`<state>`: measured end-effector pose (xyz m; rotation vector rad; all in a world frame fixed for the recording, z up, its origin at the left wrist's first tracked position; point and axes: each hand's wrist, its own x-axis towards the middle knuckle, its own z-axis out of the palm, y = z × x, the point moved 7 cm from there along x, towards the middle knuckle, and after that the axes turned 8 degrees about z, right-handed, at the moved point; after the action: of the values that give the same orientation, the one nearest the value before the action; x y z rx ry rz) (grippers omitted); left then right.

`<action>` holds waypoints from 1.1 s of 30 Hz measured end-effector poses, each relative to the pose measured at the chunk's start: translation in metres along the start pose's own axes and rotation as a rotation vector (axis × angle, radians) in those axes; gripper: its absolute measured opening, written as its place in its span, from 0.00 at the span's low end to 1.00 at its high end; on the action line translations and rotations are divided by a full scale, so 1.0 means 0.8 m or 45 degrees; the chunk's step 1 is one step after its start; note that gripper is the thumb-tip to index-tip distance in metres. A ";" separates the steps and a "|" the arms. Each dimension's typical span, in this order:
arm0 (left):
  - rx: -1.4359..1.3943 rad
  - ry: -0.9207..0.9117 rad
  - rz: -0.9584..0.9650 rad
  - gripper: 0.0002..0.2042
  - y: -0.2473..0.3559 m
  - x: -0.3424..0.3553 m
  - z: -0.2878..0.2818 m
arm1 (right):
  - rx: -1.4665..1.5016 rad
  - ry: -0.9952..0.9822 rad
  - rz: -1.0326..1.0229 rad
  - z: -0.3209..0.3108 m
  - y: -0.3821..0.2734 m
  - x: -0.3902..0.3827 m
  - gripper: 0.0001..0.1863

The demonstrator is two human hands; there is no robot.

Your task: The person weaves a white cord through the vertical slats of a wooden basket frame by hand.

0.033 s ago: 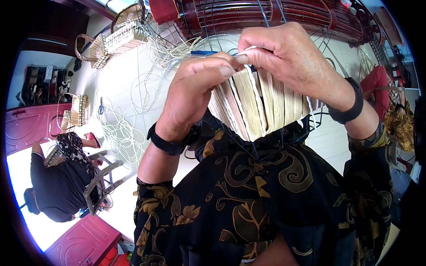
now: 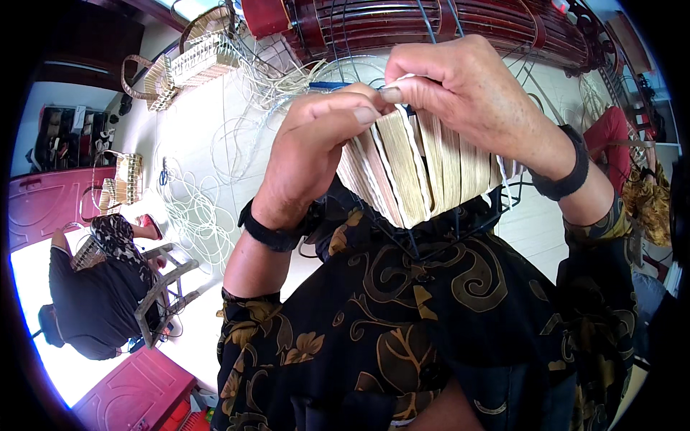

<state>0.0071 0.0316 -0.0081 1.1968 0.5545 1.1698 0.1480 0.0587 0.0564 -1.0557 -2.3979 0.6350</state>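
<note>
- A pale piece of flat straw-coloured strips bound with twisted white cord (image 2: 410, 165) was held up in front of the person's chest, above the floor and well apart from it.
- The left hand (image 2: 309, 144) had its fingers (image 2: 327, 108) grasping the piece near its upper left corner, the thumb lying along the top edge.
- The right hand (image 2: 474, 93) reached over the upper right of the piece; its fingers (image 2: 417, 61) were pinched together at the top edge, the thumb tip just beside the left fingers. A bit of white showed at this pinch, though the hand hid most of it.
- A black thin-rod wire frame (image 2: 415, 253) stuck out below the lower edge of the piece, near the black shirt with gold leaf patterns (image 2: 402, 316).
- Loose coils of thin whitish cord (image 2: 198, 208) lay on the pale tiled floor (image 2: 194, 126), to the person's left.
- Pale woven baskets with brown arched handles (image 2: 159, 82) stood toward the floor's far left corner.
- Along the floor's far edge stood a dark red slatted wooden settee (image 2: 431, 32).
</note>
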 end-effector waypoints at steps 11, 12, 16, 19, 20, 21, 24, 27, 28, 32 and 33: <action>0.038 0.104 -0.067 0.07 0.002 -0.007 0.005 | -0.045 0.043 0.016 0.003 -0.005 0.000 0.12; 0.020 0.105 -0.088 0.07 0.002 -0.006 0.006 | -0.046 0.053 0.004 0.003 -0.006 -0.001 0.11; 0.107 0.139 -0.286 0.06 0.004 -0.004 0.022 | -0.019 0.032 0.006 -0.001 -0.014 -0.002 0.11; 0.159 0.155 -0.269 0.05 0.003 -0.003 0.023 | 0.010 -0.037 0.059 -0.004 -0.021 -0.001 0.11; 0.168 0.154 -0.234 0.05 0.003 -0.004 0.024 | 0.013 -0.056 0.086 -0.004 -0.020 -0.003 0.12; 0.176 0.154 -0.199 0.05 0.004 -0.004 0.024 | 0.020 -0.012 0.048 -0.002 -0.015 -0.005 0.12; 0.176 0.145 -0.128 0.07 0.003 -0.001 0.024 | 0.021 0.073 -0.020 0.002 -0.002 -0.010 0.12; 0.216 0.113 -0.052 0.07 0.006 -0.003 0.025 | 0.009 0.066 -0.002 0.001 -0.004 -0.011 0.12; 0.208 0.133 -0.057 0.07 0.005 -0.004 0.024 | 0.022 0.056 0.004 0.002 -0.003 -0.011 0.12; 0.157 0.184 -0.048 0.07 -0.001 -0.005 0.022 | 0.135 0.004 0.063 0.004 -0.001 -0.008 0.12; 0.141 0.193 -0.041 0.07 -0.001 -0.005 0.023 | 0.112 0.014 0.034 0.001 -0.002 -0.007 0.12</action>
<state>0.0214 0.0206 -0.0041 1.1945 0.7590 1.2216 0.1501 0.0532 0.0550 -1.0532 -2.3270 0.7352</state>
